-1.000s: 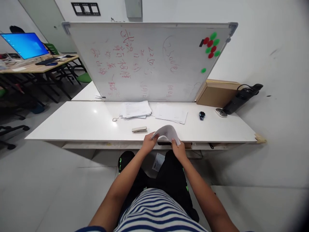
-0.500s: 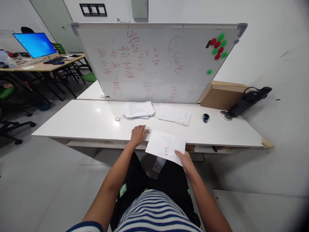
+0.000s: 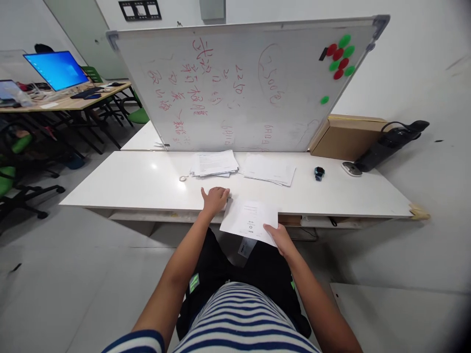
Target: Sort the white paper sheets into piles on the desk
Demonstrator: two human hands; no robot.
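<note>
My right hand (image 3: 280, 237) pinches the near corner of a white sheet of paper (image 3: 249, 219) that lies half over the front edge of the white table (image 3: 140, 181). My left hand (image 3: 214, 198) rests on the table just left of the sheet, fingers curled down over the stapler, which is almost wholly hidden beneath it. Two stacks of papers lie farther back, a thicker stack (image 3: 214, 163) and a flatter stack (image 3: 269, 169).
A whiteboard (image 3: 243, 88) with red writing and magnets leans at the table's back. A small ring (image 3: 183, 178), a blue watch (image 3: 319, 172), a mouse (image 3: 352, 168), a cardboard box (image 3: 349, 137) and a black power strip (image 3: 393, 138) lie on the table. A desk with a monitor (image 3: 57, 68) and chairs stands left.
The sheet, bent between both hands a second ago, now lies flat in my right hand alone. My left hand has moved left onto the stapler and stays there.
</note>
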